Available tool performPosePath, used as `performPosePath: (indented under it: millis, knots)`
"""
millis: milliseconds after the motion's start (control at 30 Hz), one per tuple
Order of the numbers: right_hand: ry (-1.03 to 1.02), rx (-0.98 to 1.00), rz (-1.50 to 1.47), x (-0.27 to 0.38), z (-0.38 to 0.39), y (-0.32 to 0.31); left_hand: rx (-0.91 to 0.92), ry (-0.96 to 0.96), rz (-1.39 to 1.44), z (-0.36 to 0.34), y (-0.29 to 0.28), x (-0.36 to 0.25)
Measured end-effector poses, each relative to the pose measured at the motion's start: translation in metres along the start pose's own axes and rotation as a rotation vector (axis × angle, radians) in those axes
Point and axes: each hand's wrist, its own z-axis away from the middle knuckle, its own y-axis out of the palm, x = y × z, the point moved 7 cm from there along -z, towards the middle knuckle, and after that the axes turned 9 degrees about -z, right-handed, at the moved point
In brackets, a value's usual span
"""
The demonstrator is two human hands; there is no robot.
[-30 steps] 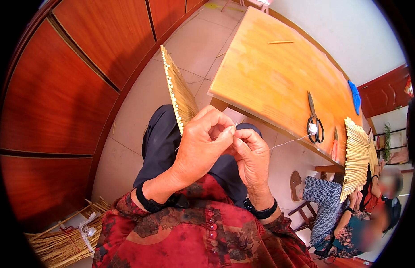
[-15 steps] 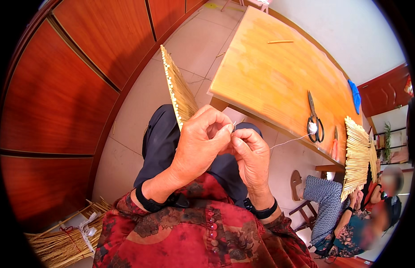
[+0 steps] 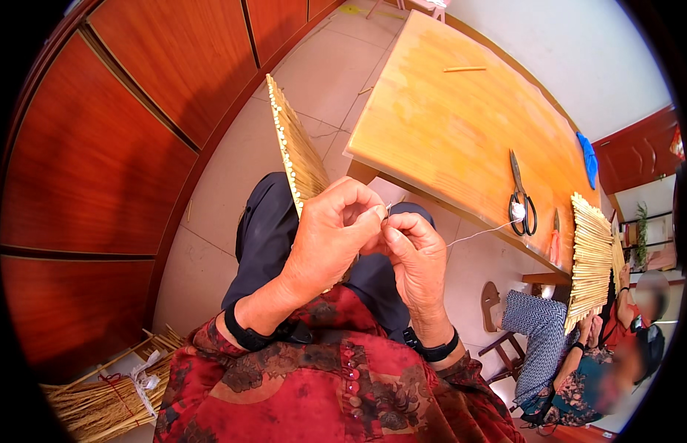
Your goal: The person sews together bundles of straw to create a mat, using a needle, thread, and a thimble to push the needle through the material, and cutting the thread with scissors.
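Note:
My left hand (image 3: 325, 240) and my right hand (image 3: 419, 258) meet over my lap, thumbs and fingertips pinched closely together. Between the fingertips a thin, shiny needle (image 3: 388, 210) sticks up; my left fingers grip it. The right fingers pinch the end of a white thread (image 3: 480, 235), which runs from behind that hand to a small ball of white thread (image 3: 518, 212) on the table. The exact contact at the fingertips is too small to make out. Beyond my left hand, a panel of bound straw stalks (image 3: 298, 144) leans upward by my knee.
The wooden table (image 3: 439, 133) holds black-handled scissors (image 3: 517, 177), an orange-handled tool (image 3: 555, 240), a short stalk (image 3: 465, 69) and a blue cloth (image 3: 587, 159). At right, a seated co-worker holds another stalk panel (image 3: 591, 255). Straw bundles (image 3: 111, 391) lie lower left, beside red-brown cabinets (image 3: 85, 148).
My hands hold nearly the same pinch, with only a slight shift at the fingertips. At the far right, another person's arm has risen beside the stalk panel.

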Motion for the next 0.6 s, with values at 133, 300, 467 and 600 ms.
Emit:
performPosePath:
  millis: [133, 300, 467, 600]
  knots:
    - [-0.005, 0.000, 0.014, 0.0003, 0.0004, 0.0005, 0.009, 0.003, 0.042, -0.0005, 0.0008, 0.0000]
    - [-0.010, -0.007, 0.047, 0.0012, 0.0004, 0.0006, -0.008, 0.017, 0.042, -0.0012, 0.0009, 0.0008]
    - [-0.007, -0.004, 0.062, 0.0011, 0.0006, 0.0001, 0.005, -0.017, 0.091, -0.0011, 0.0010, 0.0019]
    - [-0.012, -0.005, 0.070, 0.0019, 0.0005, -0.0005, -0.009, 0.003, 0.045, -0.0013, 0.0004, 0.0023]
